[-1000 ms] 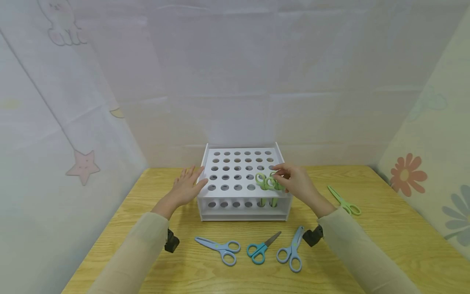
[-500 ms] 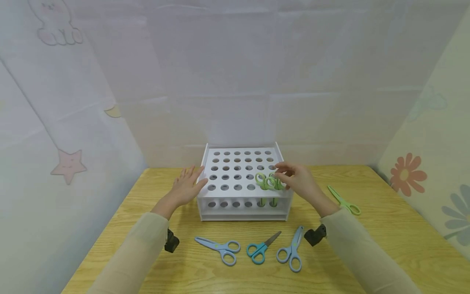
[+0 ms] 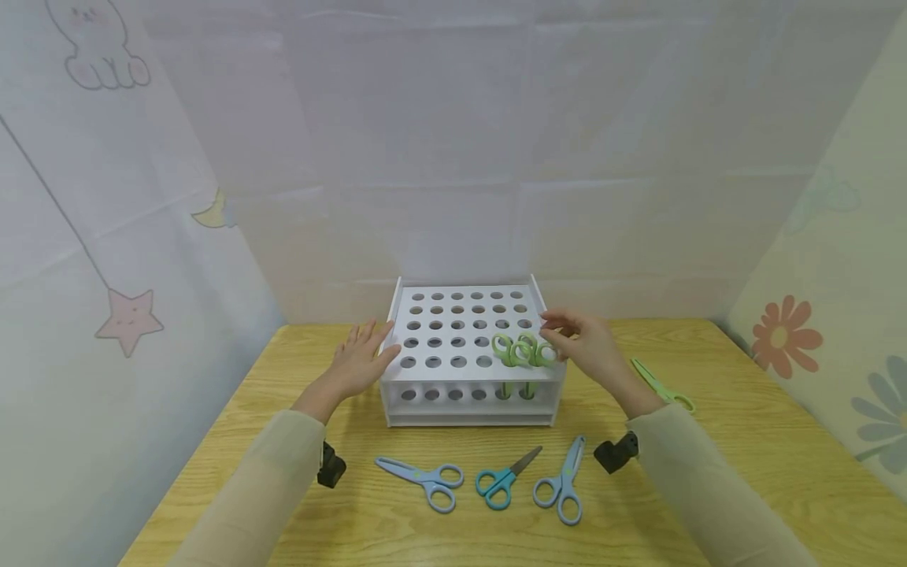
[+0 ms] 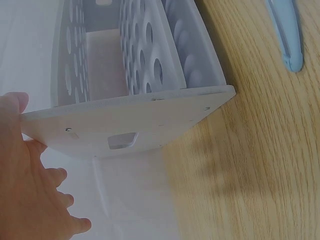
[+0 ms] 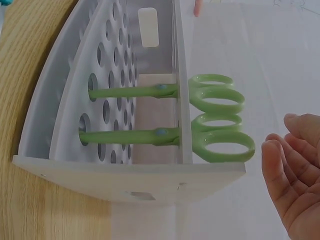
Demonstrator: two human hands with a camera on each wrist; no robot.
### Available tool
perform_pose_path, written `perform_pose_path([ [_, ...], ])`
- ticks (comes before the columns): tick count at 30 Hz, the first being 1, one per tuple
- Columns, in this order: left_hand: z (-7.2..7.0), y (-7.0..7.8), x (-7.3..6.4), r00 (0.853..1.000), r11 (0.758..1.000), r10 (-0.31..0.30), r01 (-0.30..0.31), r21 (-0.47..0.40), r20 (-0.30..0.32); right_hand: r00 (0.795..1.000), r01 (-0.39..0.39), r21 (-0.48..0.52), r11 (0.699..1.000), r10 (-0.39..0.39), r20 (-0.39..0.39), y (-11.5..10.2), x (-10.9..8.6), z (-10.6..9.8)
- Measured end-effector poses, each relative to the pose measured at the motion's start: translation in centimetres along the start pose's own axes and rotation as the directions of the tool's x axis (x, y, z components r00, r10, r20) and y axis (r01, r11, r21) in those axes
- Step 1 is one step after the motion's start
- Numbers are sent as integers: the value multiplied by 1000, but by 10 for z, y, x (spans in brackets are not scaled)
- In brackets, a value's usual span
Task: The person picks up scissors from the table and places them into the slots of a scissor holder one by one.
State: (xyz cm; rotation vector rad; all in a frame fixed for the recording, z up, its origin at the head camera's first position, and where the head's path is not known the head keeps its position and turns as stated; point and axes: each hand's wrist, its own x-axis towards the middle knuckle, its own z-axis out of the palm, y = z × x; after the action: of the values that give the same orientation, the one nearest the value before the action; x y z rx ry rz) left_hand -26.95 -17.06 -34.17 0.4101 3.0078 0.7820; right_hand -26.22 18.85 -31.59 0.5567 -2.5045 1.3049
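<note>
A white rack (image 3: 446, 376) with rows of round holes stands on the table. Two pairs of green scissors, one (image 5: 159, 134) nearest the side panel and another (image 5: 159, 91) beside it, hang blades down through its front right holes, handles above the top plate. My left hand (image 3: 352, 364) rests on the rack's left side panel, fingers spread, thumb over the upper edge. Just right of the scissors handles, my right hand (image 3: 590, 348) hovers with loosely bent fingers and holds nothing; a gap shows in the right wrist view.
In front of the rack lie light-blue scissors (image 3: 423, 476), teal scissors (image 3: 502, 479) with a bare metal blade, and more light-blue scissors (image 3: 567, 482). Another green pair (image 3: 655, 384) lies right of the rack, near my right forearm. A pale cloth backdrop (image 3: 453, 157) rises behind.
My right hand has let go of the rightmost green scissors and moved a little to the right. Their handles now lean to the right. The left hand has stayed in place.
</note>
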Motion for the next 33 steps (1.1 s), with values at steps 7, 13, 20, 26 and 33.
perform_pose_path([
  [7,0,0,1,1000,1000,-5,5,0,-3,999,22,-2,1000,-22,-33,5,0,-11],
  [13,0,-1,1,1000,1000,-8,8,1,3,999,4,-13,1000,-5,-46,11,-1,-22],
  [20,1,-1,1,1000,1000,0,0,2,-3,996,-19,-49,999,14,-83,25,-3,-35],
  [26,0,-1,1,1000,1000,-7,7,8,5,993,-42,-50,998,37,-108,36,-6,-45],
  [33,-1,0,0,1000,1000,-3,3,0,-2,989,-76,-71,995,66,-129,44,-10,-54],
])
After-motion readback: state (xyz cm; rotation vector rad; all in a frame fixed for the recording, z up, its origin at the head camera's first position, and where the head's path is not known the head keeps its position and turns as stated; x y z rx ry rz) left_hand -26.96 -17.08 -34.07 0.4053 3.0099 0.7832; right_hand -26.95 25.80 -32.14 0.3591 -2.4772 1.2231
